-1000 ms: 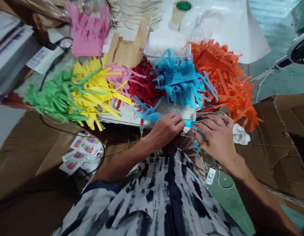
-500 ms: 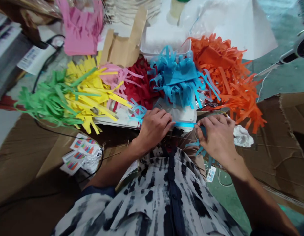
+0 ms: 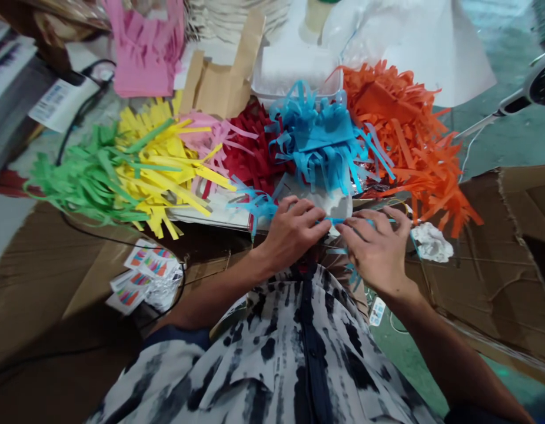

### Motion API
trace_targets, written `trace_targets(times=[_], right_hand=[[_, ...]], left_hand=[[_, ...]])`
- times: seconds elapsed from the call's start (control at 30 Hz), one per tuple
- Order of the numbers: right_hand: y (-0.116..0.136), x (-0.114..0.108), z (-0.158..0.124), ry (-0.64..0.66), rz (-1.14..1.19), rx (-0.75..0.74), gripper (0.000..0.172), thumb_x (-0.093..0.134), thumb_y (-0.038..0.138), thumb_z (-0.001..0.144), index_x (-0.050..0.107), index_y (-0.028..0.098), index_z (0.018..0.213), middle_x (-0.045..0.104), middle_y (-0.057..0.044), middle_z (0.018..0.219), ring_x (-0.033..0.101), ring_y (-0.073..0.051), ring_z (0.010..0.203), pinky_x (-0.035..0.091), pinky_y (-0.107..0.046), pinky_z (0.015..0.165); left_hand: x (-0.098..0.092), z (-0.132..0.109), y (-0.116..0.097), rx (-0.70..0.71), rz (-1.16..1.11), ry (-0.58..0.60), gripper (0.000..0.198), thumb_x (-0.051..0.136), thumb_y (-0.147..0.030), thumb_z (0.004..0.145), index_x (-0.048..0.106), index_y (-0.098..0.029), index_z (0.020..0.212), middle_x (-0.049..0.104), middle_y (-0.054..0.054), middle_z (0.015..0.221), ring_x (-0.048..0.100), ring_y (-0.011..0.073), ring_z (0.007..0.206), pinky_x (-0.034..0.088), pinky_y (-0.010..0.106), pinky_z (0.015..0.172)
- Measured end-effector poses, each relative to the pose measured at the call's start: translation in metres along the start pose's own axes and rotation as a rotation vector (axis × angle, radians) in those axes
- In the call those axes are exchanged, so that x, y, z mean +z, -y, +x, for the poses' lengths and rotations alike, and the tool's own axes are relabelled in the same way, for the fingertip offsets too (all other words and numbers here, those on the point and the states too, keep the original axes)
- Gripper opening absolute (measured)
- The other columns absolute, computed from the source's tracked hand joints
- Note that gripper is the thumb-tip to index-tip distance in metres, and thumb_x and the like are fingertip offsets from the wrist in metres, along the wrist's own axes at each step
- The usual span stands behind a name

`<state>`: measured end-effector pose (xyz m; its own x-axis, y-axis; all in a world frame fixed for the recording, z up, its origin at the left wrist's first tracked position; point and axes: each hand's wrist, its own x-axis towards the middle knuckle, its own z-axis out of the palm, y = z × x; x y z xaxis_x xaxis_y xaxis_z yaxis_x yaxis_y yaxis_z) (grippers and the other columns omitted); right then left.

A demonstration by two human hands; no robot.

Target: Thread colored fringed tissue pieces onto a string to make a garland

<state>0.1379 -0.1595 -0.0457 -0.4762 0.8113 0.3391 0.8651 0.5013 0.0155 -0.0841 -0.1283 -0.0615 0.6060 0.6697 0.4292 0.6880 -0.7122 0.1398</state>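
Observation:
At the table's front edge, my left hand (image 3: 294,234) and my right hand (image 3: 378,250) pinch a narrow rolled band of blue fringed tissue paper (image 3: 257,205). Its loose fringe sticks out left of my left hand, and more blue strips hang below my right hand. Between my fingertips only a short piece of the band shows. Just behind my hands lies a pile of blue fringed paper (image 3: 323,138). Dark red fringe (image 3: 250,147) sits to its left, orange fringe (image 3: 402,129) to its right.
Pink (image 3: 206,141), yellow (image 3: 160,171) and green fringed paper (image 3: 85,179) lie to the left. Farther back are a pink stack (image 3: 146,68), a cardboard piece (image 3: 219,82) and a white tray (image 3: 296,70). A small fan (image 3: 544,79) stands right; crumpled white paper (image 3: 432,242) lies nearby.
My hands have come closer together, so less of the blue band shows between them. My left hand moved right, and my right hand's fingers lifted and spread somewhat.

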Motion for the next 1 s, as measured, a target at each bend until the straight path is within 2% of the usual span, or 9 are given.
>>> trace_targets(times=[0.1, 0.23, 0.3, 0.37, 0.43, 0.53, 0.6, 0.83, 1.0], right_hand=[[-0.006, 0.002, -0.013, -0.02, 0.05, -0.057, 0.027, 0.062, 0.016, 0.103, 0.069, 0.034, 0.122, 0.082, 0.003, 0.117, 0.065, -0.026, 0.123, 0.03, -0.051, 0.112], [-0.018, 0.002, -0.024, 0.009, 0.133, -0.03, 0.039, 0.063, 0.014, 0.1, 0.07, 0.037, 0.131, 0.081, 0.002, 0.125, 0.065, -0.03, 0.126, 0.032, -0.054, 0.11], [-0.021, 0.002, -0.023, 0.016, 0.167, 0.001, 0.035, 0.062, 0.014, 0.099, 0.074, 0.035, 0.126, 0.081, 0.001, 0.124, 0.066, -0.031, 0.125, 0.033, -0.054, 0.11], [-0.021, 0.001, -0.018, 0.004, 0.172, 0.021, 0.028, 0.062, 0.017, 0.099, 0.077, 0.03, 0.118, 0.082, -0.001, 0.12, 0.066, -0.031, 0.124, 0.033, -0.053, 0.108], [-0.019, 0.0, -0.011, 0.001, 0.158, 0.029, 0.023, 0.063, 0.022, 0.099, 0.078, 0.028, 0.114, 0.083, -0.001, 0.115, 0.066, -0.032, 0.123, 0.032, -0.052, 0.107], [-0.017, -0.001, 0.0, 0.022, 0.136, 0.024, 0.018, 0.063, 0.03, 0.102, 0.079, 0.028, 0.111, 0.083, -0.001, 0.109, 0.064, -0.033, 0.123, 0.03, -0.051, 0.105], [-0.018, 0.0, 0.006, 0.031, 0.129, 0.012, 0.018, 0.063, 0.035, 0.104, 0.079, 0.028, 0.107, 0.083, -0.001, 0.106, 0.064, -0.032, 0.122, 0.03, -0.051, 0.104], [-0.023, 0.006, 0.014, 0.063, 0.13, 0.014, 0.024, 0.055, 0.039, 0.109, 0.076, 0.028, 0.103, 0.078, -0.002, 0.104, 0.061, -0.028, 0.119, 0.028, -0.048, 0.102], [-0.02, 0.007, 0.018, 0.19, 0.07, 0.069, 0.027, 0.048, 0.037, 0.11, 0.07, 0.024, 0.104, 0.073, -0.009, 0.106, 0.058, -0.032, 0.118, 0.031, -0.051, 0.103]], left_hand=[[0.0, -0.008, 0.004, 0.042, 0.037, -0.019, 0.021, 0.055, -0.023, 0.109, 0.076, -0.024, 0.109, 0.079, -0.001, 0.104, 0.063, 0.0201, 0.106, 0.04, 0.042, 0.102], [-0.016, -0.026, 0.027, -0.032, 0.075, -0.055, 0.023, 0.057, -0.015, 0.104, 0.076, -0.026, 0.098, 0.079, -0.002, 0.094, 0.064, 0.0208, 0.103, 0.04, 0.045, 0.105], [-0.025, -0.031, 0.034, -0.075, 0.085, -0.08, 0.02, 0.059, -0.013, 0.098, 0.074, -0.026, 0.092, 0.078, -0.002, 0.091, 0.064, 0.0231, 0.104, 0.036, 0.05, 0.113], [-0.029, -0.028, 0.032, -0.076, 0.068, -0.125, 0.015, 0.063, -0.015, 0.095, 0.074, -0.026, 0.097, 0.079, 0.0, 0.098, 0.064, 0.0255, 0.108, 0.034, 0.054, 0.116], [-0.024, -0.019, 0.022, -0.045, 0.042, -0.14, 0.016, 0.064, -0.019, 0.097, 0.074, -0.025, 0.108, 0.079, 0.002, 0.108, 0.063, 0.0256, 0.109, 0.04, 0.051, 0.109], [-0.008, -0.003, 0.007, 0.001, 0.035, 0.001, 0.013, 0.06, -0.024, 0.105, 0.073, -0.021, 0.104, 0.077, 0.004, 0.1, 0.062, 0.0236, 0.097, 0.045, 0.041, 0.084], [0.001, 0.003, 0.003, 0.007, 0.041, 0.092, 0.016, 0.059, -0.023, 0.106, 0.071, -0.019, 0.096, 0.074, 0.005, 0.093, 0.06, 0.0232, 0.09, 0.043, 0.038, 0.077], [0.004, 0.002, 0.008, -0.043, 0.059, 0.117, 0.019, 0.054, -0.026, 0.109, 0.069, -0.017, 0.102, 0.072, 0.008, 0.098, 0.058, 0.0246, 0.092, 0.041, 0.039, 0.076], [0.0, 0.002, 0.011, -0.095, 0.072, 0.127, 0.029, 0.054, -0.041, 0.11, 0.069, -0.018, 0.1, 0.074, 0.008, 0.102, 0.06, 0.0261, 0.097, 0.039, 0.042, 0.081]])
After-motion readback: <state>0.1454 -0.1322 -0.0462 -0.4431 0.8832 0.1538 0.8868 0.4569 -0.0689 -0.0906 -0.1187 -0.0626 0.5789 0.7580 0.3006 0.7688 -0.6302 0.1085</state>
